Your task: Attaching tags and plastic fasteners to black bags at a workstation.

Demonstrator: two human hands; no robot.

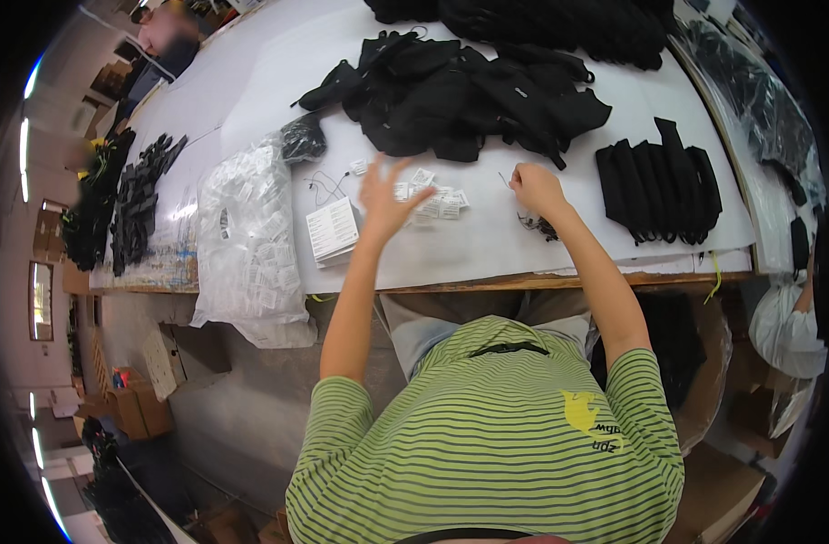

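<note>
My left hand [392,201] is held over the white table with its fingers spread and nothing in it. Beside and under its fingers lie several small white printed labels [446,203]. My right hand [536,189] is closed in a pinch, and a thin dark string [503,179] sticks out from its fingertips. Just below that hand is a small tangle of dark strings [543,228], partly hidden by the wrist. A stack of white printed cards [332,230] lies left of my left forearm, with loose dark strings [324,186] above it.
A heap of black fabric pieces [460,95] spreads across the table beyond my hands. Black folded pieces [661,190] stand in a row at right. A clear plastic bag of white labels [249,227] hangs over the front edge at left. Another person [168,34] is at far left.
</note>
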